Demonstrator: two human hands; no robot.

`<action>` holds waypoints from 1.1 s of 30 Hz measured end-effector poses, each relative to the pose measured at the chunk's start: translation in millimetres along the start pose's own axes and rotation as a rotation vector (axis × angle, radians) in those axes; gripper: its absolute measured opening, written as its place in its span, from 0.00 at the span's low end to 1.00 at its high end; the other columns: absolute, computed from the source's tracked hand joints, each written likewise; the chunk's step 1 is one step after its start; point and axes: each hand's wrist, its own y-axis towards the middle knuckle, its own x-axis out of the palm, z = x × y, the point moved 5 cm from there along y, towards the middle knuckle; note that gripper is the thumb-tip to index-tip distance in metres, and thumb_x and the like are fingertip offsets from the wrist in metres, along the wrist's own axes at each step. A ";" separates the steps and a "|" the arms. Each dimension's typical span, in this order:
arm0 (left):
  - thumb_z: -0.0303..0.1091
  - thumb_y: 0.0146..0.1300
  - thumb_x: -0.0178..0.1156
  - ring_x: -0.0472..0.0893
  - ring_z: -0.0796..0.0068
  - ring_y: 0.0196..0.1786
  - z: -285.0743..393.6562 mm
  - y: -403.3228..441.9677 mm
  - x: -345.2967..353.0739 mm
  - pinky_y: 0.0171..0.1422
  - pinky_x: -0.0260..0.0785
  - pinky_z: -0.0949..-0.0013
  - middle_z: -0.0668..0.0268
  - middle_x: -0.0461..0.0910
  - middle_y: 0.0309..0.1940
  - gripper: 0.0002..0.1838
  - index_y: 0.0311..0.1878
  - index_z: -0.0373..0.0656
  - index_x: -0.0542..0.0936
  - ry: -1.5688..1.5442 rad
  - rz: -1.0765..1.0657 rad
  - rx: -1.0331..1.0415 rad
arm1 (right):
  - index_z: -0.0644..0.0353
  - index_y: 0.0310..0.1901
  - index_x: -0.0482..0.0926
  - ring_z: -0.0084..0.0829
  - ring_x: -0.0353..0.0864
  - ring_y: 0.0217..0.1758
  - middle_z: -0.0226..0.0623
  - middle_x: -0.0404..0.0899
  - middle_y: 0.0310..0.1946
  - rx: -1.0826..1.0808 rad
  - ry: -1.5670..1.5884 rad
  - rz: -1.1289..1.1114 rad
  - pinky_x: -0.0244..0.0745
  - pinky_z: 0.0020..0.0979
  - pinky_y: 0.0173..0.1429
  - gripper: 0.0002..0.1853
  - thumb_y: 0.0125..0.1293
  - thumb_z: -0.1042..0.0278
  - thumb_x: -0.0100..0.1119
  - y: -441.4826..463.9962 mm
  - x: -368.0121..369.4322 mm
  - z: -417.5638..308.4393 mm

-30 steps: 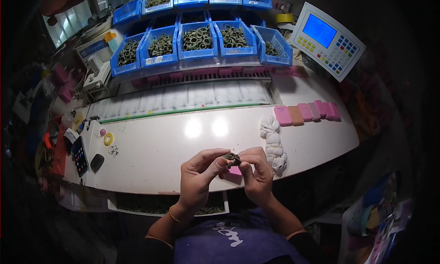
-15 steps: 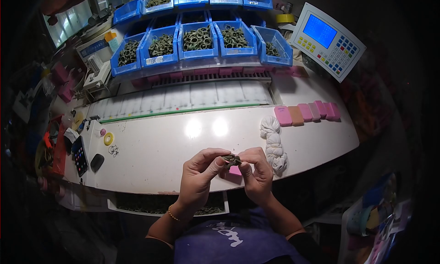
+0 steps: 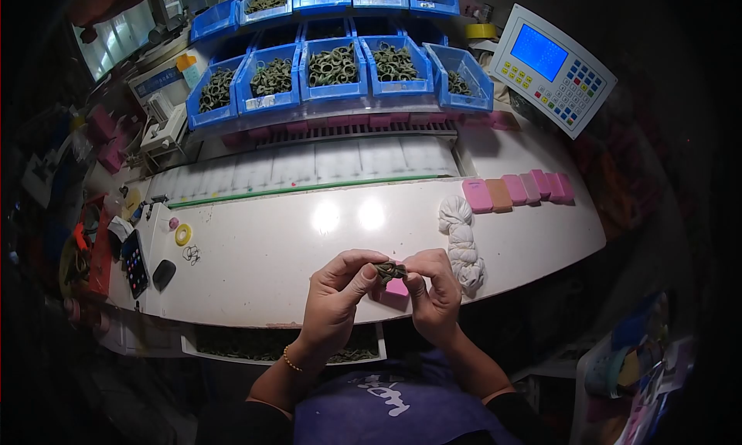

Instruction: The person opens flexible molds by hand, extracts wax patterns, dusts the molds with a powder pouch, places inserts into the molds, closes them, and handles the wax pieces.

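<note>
Between both hands, over the front of the white table (image 3: 255, 244), is a small bunch of dark green rings (image 3: 390, 270). My left hand (image 3: 337, 289) pinches it from the left with thumb and fingers. From the right, the thumb and fingers of my right hand (image 3: 434, 297) close on its other side. How many rings are in the bunch I cannot make out. Just below it, partly hidden by the fingers, lies a pink block (image 3: 396, 288). A twisted white cloth (image 3: 462, 248) rests right of my right hand.
Blue bins (image 3: 334, 66) of similar rings stand at the back. A keypad panel (image 3: 553, 70) is at the right, above a row of pink blocks (image 3: 514, 190). Phone (image 3: 136, 263), black mouse (image 3: 163, 273) and yellow tape roll (image 3: 183, 234) lie left. An open drawer (image 3: 239, 346) sits below the edge.
Both hands stay in nearly the same place, still on the rings. The bunch has turned slightly between the fingers, and a little more of the pink block shows.
</note>
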 end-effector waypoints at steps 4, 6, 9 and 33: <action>0.31 0.75 0.58 0.78 0.77 0.42 -1.0 -0.2 0.0 0.47 0.71 0.72 0.62 0.84 0.45 0.11 0.54 0.36 0.80 0.022 0.013 -0.005 | 0.63 0.41 0.81 0.38 0.79 0.41 0.40 0.83 0.36 -0.035 -0.029 0.002 0.75 0.35 0.47 0.05 0.68 0.71 0.65 0.9 -0.4 -0.8; 0.32 0.75 0.58 0.79 0.76 0.41 -1.2 -0.2 -0.5 0.45 0.71 0.70 0.61 0.84 0.45 0.10 0.53 0.37 0.80 0.050 0.023 -0.004 | 0.63 0.41 0.81 0.38 0.79 0.41 0.40 0.82 0.36 -0.048 -0.047 0.002 0.75 0.35 0.47 0.05 0.68 0.72 0.66 1.6 -0.8 -2.3; 0.32 0.75 0.58 0.79 0.75 0.41 -0.9 0.0 -0.4 0.46 0.71 0.70 0.60 0.84 0.46 0.10 0.53 0.37 0.80 0.050 0.022 0.000 | 0.62 0.41 0.81 0.39 0.79 0.40 0.40 0.82 0.35 -0.080 -0.079 0.002 0.75 0.35 0.46 0.05 0.67 0.73 0.66 1.9 -1.3 -2.6; 0.33 0.74 0.60 0.79 0.78 0.54 -25.0 -10.9 0.0 0.64 0.70 0.70 0.66 0.83 0.50 0.18 0.62 0.35 0.77 -0.013 0.012 -0.092 | 0.58 0.48 0.82 0.34 0.76 0.41 0.31 0.82 0.42 -0.457 -0.543 -0.043 0.74 0.34 0.44 0.19 0.54 0.69 0.75 1.3 -0.3 -18.0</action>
